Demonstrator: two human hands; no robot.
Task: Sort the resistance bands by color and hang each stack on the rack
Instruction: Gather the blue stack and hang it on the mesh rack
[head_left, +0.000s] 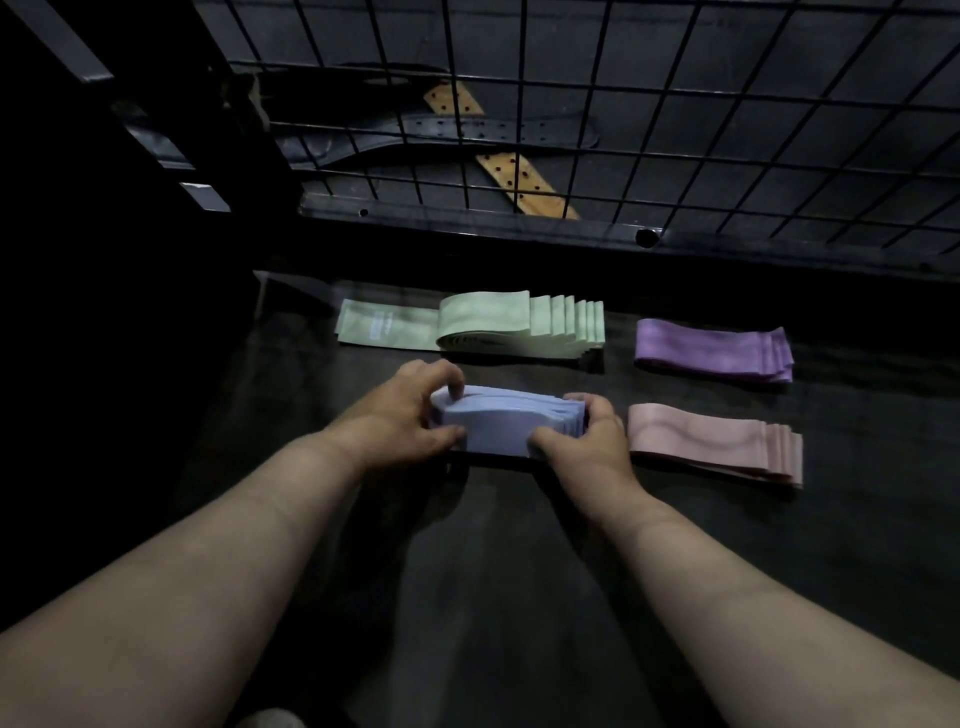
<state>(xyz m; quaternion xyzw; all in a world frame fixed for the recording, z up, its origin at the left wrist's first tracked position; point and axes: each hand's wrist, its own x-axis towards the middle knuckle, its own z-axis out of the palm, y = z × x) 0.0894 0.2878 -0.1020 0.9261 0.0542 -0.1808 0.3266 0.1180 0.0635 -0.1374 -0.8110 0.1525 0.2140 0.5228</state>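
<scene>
Green bands (467, 325) sit at the back left of the dark table (519, 571). One lies flat, the rest are folded and fanned beside it.

Left hand (400, 410): fingers curled over the left end of the blue stack (511, 423), thumb at its near edge. The blue stack is at mid-table, just in front of the green. Its leaves stand on edge and splay a little toward the right.

Right hand (587, 441): clamped on the right end, thumb pressed to the front face. Both hands squeeze the same stack from opposite ends.

Pink stack (711, 439) is just beside the right hand, with the purple stack (711, 351) behind it. Both lie flat, untouched.

Wire rack (623, 104) runs across the back, with a black belt (441, 130) and a tan belt (519, 182) behind the grid. Nothing coloured hangs on it yet.

Step in hand, likely: squaring the blue stack before lifting. To do it well, press evenly from both ends, tap the lower edges level on the table and close the splay on the right. Lift it level so no inner band slips out. I cannot see a hook or peg, so find one before carrying.
</scene>
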